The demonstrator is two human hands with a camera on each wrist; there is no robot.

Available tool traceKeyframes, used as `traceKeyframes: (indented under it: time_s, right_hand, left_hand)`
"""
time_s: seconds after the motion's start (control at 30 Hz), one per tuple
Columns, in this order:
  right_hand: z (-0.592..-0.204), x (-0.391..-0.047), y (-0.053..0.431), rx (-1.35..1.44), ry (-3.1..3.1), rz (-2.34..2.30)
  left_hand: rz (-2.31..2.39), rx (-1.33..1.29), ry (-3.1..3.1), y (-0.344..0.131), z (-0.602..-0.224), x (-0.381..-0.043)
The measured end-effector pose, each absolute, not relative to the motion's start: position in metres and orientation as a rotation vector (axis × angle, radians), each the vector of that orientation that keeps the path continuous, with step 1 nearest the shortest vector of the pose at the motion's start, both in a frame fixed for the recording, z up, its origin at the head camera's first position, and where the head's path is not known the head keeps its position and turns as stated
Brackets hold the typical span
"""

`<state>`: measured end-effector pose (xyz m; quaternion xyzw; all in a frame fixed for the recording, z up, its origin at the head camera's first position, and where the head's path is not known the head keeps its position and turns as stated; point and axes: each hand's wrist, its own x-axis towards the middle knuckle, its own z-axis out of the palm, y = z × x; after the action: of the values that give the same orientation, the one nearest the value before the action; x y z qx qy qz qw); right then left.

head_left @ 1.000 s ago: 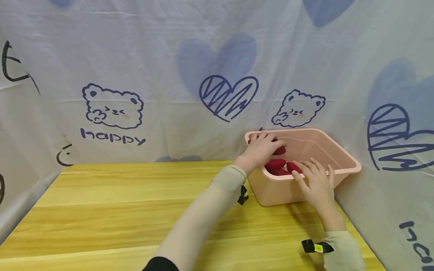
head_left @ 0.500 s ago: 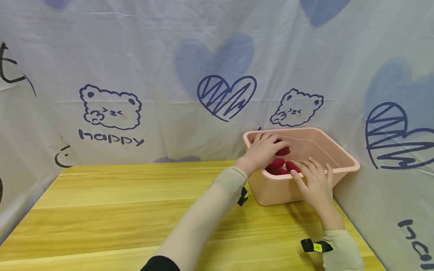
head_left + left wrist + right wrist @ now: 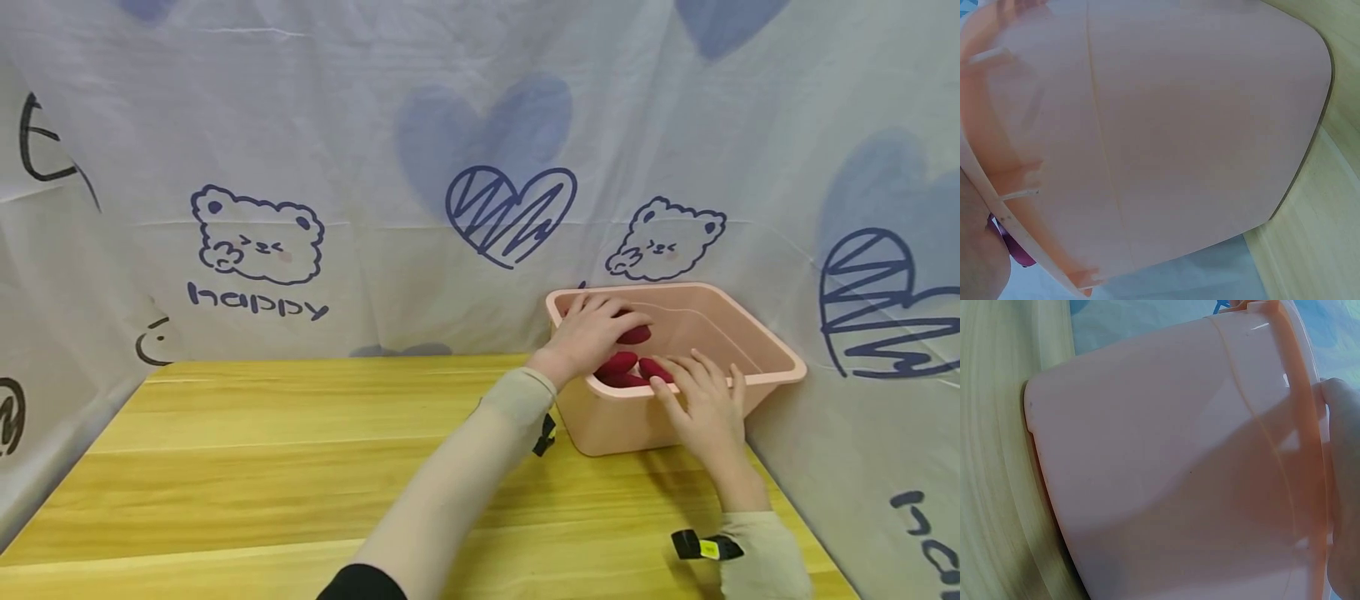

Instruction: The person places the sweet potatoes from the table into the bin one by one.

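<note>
A pink plastic bin (image 3: 622, 425) stands at the table's back right, with several dark red, smooth, rounded things (image 3: 619, 363) inside. My left hand (image 3: 588, 335) reaches over its left rim, fingers bent down around one dark red rounded thing (image 3: 636, 335) whose end shows past the index finger. A dark red tip (image 3: 1017, 247) also shows beside that hand in the left wrist view. My right hand (image 3: 708, 408) lies over the near rim, fingers loosely spread, by another red piece (image 3: 655, 369). Its thumb (image 3: 1335, 394) is at the rim in the right wrist view. The fingertips inside are partly hidden.
The wooden table (image 3: 300, 450) spreads out left of the bin. A pale printed cloth (image 3: 390, 250) hangs close behind the bin and along the right side. A black wrist strap (image 3: 705, 546) sits on the right wrist.
My left hand has shifted slightly right inside the bin, the dark red rounded thing moving along with it. The right hand has barely moved. The head view has swayed a little.
</note>
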<state>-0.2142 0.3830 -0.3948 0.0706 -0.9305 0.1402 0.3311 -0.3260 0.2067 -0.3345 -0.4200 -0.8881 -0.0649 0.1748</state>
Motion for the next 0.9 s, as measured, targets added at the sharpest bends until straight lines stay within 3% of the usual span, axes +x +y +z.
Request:
traceKeyframes:
  time_s: [0.9]
  right_hand:
    - [-0.3925, -0.2126, 0.3817, 0.170, -2.457, 0.368]
  left_hand:
    - [-0.213, -1.166, -2.511, 0.2062, -0.3392, -0.3292]
